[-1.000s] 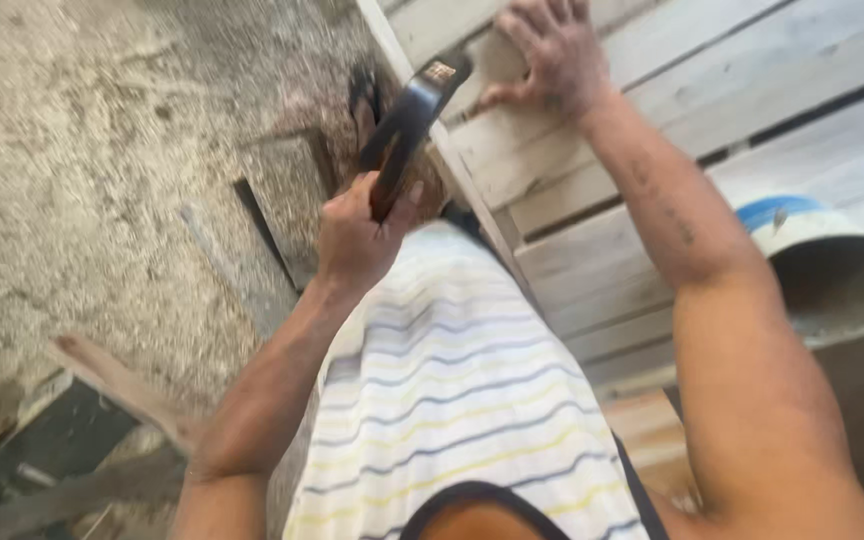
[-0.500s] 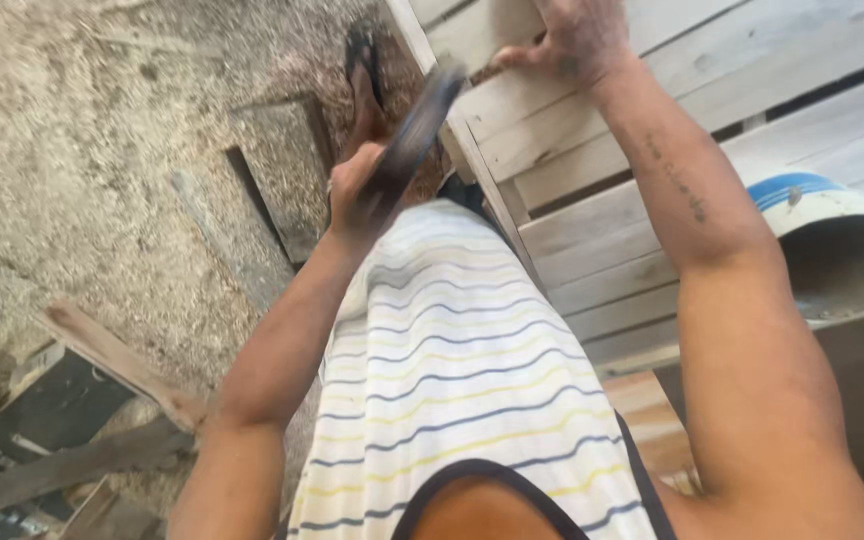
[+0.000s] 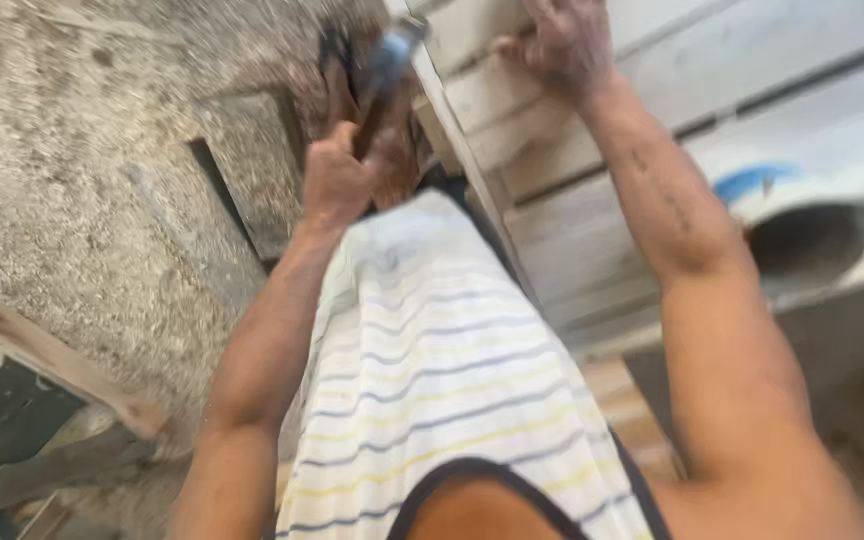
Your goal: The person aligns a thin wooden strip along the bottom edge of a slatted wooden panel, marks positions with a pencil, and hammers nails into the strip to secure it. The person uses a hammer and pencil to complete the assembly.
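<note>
My left hand (image 3: 337,180) is clenched around the handle of a hammer (image 3: 384,75), whose blurred head sits just above the edge of the wooden boards (image 3: 652,90). My right hand (image 3: 564,42) presses flat on those boards, fingers spread, grasping nothing, with a white bucket (image 3: 812,225) well to its right.

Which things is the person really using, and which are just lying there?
In use:
left hand gripping a dark tool
right hand pressed on the wooden boards

Lying about:
white and blue bucket
loose wood plank on the ground
</note>
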